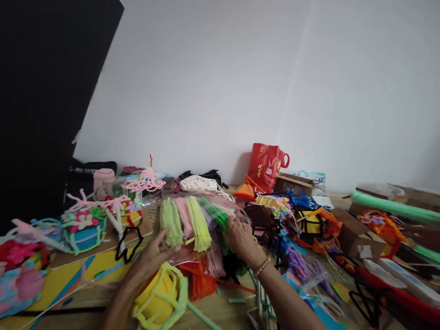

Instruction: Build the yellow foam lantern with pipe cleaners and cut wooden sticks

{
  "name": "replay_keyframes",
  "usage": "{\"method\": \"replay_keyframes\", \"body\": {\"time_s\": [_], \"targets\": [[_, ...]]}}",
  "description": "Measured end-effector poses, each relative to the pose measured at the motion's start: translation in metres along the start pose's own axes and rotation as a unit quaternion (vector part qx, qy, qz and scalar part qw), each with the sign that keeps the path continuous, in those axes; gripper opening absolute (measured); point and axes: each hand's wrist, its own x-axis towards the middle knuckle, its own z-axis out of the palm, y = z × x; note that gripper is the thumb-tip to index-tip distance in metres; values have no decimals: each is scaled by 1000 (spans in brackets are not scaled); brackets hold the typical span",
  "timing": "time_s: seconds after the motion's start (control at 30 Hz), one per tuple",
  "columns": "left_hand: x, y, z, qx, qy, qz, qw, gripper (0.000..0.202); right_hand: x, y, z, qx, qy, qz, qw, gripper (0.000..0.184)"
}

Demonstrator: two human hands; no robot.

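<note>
Several bundles of pipe cleaners lie on a clear plastic bag in the middle of the table: a pale green bundle (171, 223), a pink bundle (184, 217), a yellow bundle (198, 225) and a darker green bundle (214, 212). My right hand (241, 240) has its fingers bent round the end of the darker green bundle. Fingers apart, my left hand (154, 254) hovers at the lower end of the pale green bundle, holding nothing. Just below it stands a yellow cup-shaped basket (161, 296) framed with pale green pipe cleaners. Orange pipe cleaners (203, 283) lie between my hands.
On the left are a blue flower basket (86, 234) and pink pipe-cleaner pieces. A red bag (265, 167) stands against the wall beside a cardboard box (294, 184). Purple pipe cleaners (299, 263), another box (361, 234) and a long green bundle (396, 207) lie to the right.
</note>
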Motion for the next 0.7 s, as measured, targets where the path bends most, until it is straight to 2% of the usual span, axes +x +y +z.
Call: {"method": "replay_keyframes", "body": {"time_s": [0.13,0.27,0.5,0.7], "targets": [[0,0,1,66,24,12,997,65,10,-12,-9,7,-17,-10,1000,51],[-2,3,1,140,49,6,989,52,23,-17,-10,18,-71,-6,997,33],[-7,13,1,231,55,12,971,42,21,-18,15,46,-104,64,991,32],[-8,15,3,256,60,27,964,39,26,-22,25,158,-88,60,982,30]]}}
